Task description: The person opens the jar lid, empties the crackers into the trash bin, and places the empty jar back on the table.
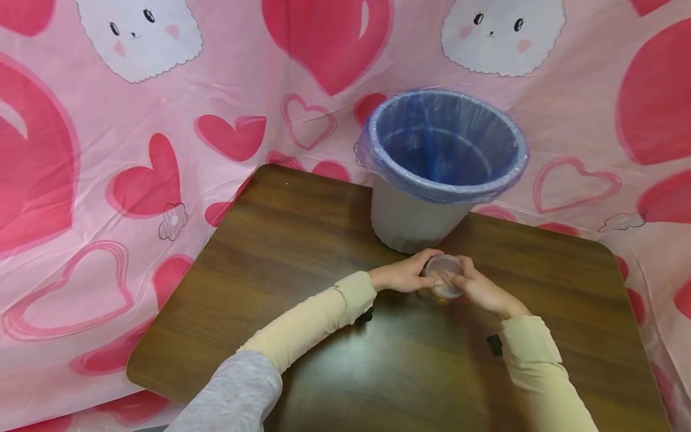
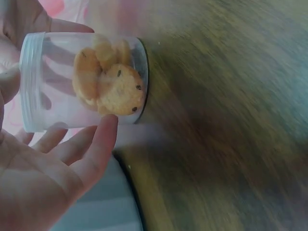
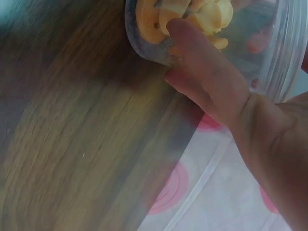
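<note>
Both hands hold a clear plastic jar with a translucent ribbed lid on it. Several round cookies with dark specks lie toward the jar's bottom. In the head view the jar is upright, close to or on the table. My left hand holds it from the left, its fingers along the side and its thumb near the lid. From the right, my right hand grips the jar around its side and upper part; its fingers show against the wall in the right wrist view.
A light trash bin with a blue translucent liner stands at the table's back, just beyond the hands. The brown wooden table has rounded corners. Pink heart-printed cloth hangs behind and beside it.
</note>
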`<state>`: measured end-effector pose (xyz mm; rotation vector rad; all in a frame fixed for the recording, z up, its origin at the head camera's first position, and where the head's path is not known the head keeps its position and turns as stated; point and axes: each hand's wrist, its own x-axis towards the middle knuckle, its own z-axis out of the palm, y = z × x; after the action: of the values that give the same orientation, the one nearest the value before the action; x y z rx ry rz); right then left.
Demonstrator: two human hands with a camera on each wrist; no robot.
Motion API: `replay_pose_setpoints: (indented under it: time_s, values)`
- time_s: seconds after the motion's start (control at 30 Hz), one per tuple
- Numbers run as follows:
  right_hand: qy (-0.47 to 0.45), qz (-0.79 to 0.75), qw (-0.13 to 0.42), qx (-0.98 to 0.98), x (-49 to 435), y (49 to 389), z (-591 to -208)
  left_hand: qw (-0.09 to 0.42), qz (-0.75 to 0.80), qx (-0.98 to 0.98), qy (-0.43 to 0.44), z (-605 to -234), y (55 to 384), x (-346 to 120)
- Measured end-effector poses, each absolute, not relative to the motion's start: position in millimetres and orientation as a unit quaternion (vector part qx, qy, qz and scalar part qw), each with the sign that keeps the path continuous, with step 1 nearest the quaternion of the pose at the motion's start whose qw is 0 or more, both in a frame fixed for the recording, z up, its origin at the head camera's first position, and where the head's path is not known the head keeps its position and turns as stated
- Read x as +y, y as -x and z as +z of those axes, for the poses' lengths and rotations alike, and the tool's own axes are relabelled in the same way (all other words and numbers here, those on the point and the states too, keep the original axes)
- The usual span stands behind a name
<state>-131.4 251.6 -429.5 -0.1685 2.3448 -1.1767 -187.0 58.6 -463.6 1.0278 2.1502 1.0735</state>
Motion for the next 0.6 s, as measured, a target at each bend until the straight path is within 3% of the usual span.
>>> replay_pose_setpoints:
  time_s: [0.6]
  values:
    - [0.076,-0.451,0.236,0.858,219.3,130.0,-436.2,0.284,0.446,0.766,-0.365,-464.5,182.9,22.8]
